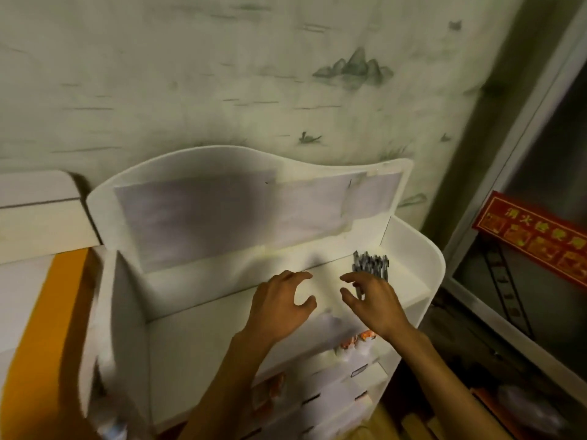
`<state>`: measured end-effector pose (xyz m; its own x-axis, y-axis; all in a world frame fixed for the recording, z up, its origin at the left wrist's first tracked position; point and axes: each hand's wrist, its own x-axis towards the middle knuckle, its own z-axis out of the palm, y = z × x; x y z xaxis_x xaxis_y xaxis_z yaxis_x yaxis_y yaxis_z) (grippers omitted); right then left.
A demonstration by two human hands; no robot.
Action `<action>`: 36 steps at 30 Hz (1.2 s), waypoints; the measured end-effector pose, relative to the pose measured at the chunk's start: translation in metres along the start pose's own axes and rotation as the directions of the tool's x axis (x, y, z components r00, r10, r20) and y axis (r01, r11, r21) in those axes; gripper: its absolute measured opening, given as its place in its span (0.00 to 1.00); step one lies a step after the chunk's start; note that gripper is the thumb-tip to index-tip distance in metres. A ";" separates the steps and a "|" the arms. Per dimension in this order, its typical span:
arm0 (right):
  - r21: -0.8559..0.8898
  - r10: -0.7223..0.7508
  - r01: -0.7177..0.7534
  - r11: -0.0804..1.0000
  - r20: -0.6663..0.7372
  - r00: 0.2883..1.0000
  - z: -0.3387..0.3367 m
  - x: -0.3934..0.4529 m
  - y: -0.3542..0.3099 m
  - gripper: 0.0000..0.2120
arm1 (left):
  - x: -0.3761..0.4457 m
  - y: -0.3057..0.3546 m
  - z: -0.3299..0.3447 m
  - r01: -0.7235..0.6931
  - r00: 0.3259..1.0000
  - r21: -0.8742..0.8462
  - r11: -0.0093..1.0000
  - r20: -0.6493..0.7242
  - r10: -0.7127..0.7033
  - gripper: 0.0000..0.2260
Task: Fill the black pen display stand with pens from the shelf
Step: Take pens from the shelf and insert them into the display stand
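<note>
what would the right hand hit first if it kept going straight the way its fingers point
Probably the bundle of pens on the top tier of the white shelf. The right hand reaches up and away with fingers spread, fingertips already overlapping the bundle's near end, though depth is unclear in this blurred view.

The white display shelf (422, 258) looks like smooth plastic or acrylic board with a soft sheen along its curved edges. Pale sheets of paper (222, 214) taped on its back panel appear matt. The bundle of pens (371, 265) looks like clear, glossy plastic with dark parts (blur hides finer detail). The wall (222, 74) behind seems matt printed wallpaper. The red sign (540, 241) has shiny gold lettering. The orange surface (41, 328) looks smooth.
</note>
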<state>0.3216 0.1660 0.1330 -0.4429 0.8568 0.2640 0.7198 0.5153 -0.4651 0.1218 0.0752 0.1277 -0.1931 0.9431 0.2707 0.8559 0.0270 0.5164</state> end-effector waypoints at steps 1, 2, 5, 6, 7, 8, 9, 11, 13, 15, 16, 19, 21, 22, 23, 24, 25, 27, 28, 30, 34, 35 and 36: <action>-0.003 -0.002 0.003 1.000 0.007 1.000 -0.001 0.008 0.009 0.13 | 0.008 0.003 0.007 0.009 1.000 0.002 1.000 0.004 -0.009 0.22; -0.002 -0.003 0.003 1.000 0.011 1.000 -0.001 0.016 0.018 0.13 | 0.016 0.006 0.013 0.012 1.000 0.010 1.000 0.005 -0.013 0.22; 0.037 0.013 -0.013 0.999 0.013 1.000 -0.001 0.034 0.045 0.13 | 0.038 0.012 0.032 0.028 1.000 0.022 0.999 0.013 -0.028 0.23; 0.052 0.019 -0.020 0.998 0.019 1.000 -0.001 0.040 0.055 0.13 | 0.045 0.014 0.038 0.040 0.999 0.019 0.999 0.023 -0.040 0.23; 0.061 0.021 -0.022 0.998 0.029 0.999 -0.001 0.046 0.065 0.12 | 0.051 0.016 0.045 0.051 0.998 0.018 0.999 0.035 -0.052 0.23; 0.065 0.017 -0.020 0.998 0.042 0.999 -0.002 0.053 0.076 0.12 | 0.057 0.018 0.053 0.058 0.997 0.020 0.998 0.048 -0.059 0.24; 0.068 0.009 -0.012 0.998 0.053 0.999 -0.002 0.059 0.087 0.12 | 0.063 0.020 0.062 0.063 0.996 0.024 0.998 0.067 -0.065 0.25; 0.091 -0.008 0.002 0.996 0.063 0.998 -0.003 0.073 0.109 0.12 | 0.075 0.026 0.083 0.075 0.987 0.048 0.996 0.139 -0.081 0.29; 0.126 -0.023 0.014 0.992 0.071 0.997 -0.005 0.089 0.131 0.11 | 0.086 0.031 0.107 0.092 0.968 0.099 0.991 0.225 -0.112 0.34; 0.152 -0.033 0.019 0.988 0.090 0.995 -0.007 0.104 0.153 0.12 | 0.098 0.035 0.131 0.124 0.944 0.115 0.986 0.291 -0.153 0.37; 0.159 -0.042 0.025 0.987 0.103 0.994 -0.007 0.112 0.165 0.12 | 0.104 0.036 0.143 0.147 0.933 0.114 0.983 0.313 -0.176 0.38; 0.167 -0.066 0.044 0.985 0.128 0.990 -0.010 0.134 0.196 0.13 | 0.119 0.038 0.176 0.228 0.900 0.121 0.966 0.353 -0.257 0.39; 0.183 -0.086 0.060 0.981 0.140 0.986 -0.011 0.145 0.216 0.13 | 0.128 0.038 0.195 0.271 0.882 0.152 0.950 0.356 -0.308 0.39; 0.192 -0.096 0.067 0.979 0.145 0.985 -0.011 0.151 0.224 0.12 | 0.132 0.037 0.203 0.280 0.874 0.170 0.945 0.362 -0.324 0.39; 0.197 -0.105 0.074 0.978 0.150 0.983 -0.011 0.157 0.233 0.12 | 0.136 0.036 0.211 0.283 0.868 0.183 0.942 0.369 -0.332 0.38; 0.199 -0.110 0.078 0.977 0.158 0.981 -0.010 0.164 0.241 0.11 | 0.140 0.035 0.218 0.280 0.865 0.194 0.940 0.373 -0.335 0.38; 0.201 -0.112 0.077 0.976 0.167 0.980 -0.010 0.169 0.248 0.11 | 0.143 0.033 0.223 0.277 0.867 0.202 0.939 0.370 -0.335 0.37; 0.216 -0.116 0.075 0.973 0.182 0.977 -0.008 0.177 0.260 0.10 | 0.149 0.028 0.229 0.283 0.876 0.207 0.936 0.343 -0.341 0.33; 0.223 -0.119 0.076 0.972 0.185 0.975 -0.006 0.181 0.265 0.10 | 0.153 0.026 0.232 0.289 0.883 0.206 0.935 0.319 -0.343 0.30; 0.229 -0.122 0.077 0.970 0.190 0.974 -0.004 0.187 0.273 0.10 | 0.161 0.023 0.236 0.311 0.895 0.194 0.930 0.270 -0.356 0.23; 0.237 -0.124 0.076 0.969 0.196 0.973 0.002 0.198 0.283 0.12 | 0.180 0.026 0.246 0.431 0.864 0.117 0.895 0.233 -0.446 0.18; 0.249 -0.128 0.076 0.965 0.199 0.972 0.003 0.200 0.286 0.12 | 0.185 0.028 0.250 0.452 0.858 0.102 0.886 0.223 -0.463 0.20; 0.260 -0.132 0.077 0.963 0.204 0.970 0.004 0.201 0.288 0.12 | 0.191 0.031 0.253 0.469 0.854 0.096 0.878 0.205 -0.478 0.22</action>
<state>0.4377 0.4865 0.0490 -0.6339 0.7597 0.1453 0.5200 0.5576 -0.6471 0.2329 0.3406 -0.0103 -0.4760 0.8604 -0.1818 0.7072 0.4974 0.5024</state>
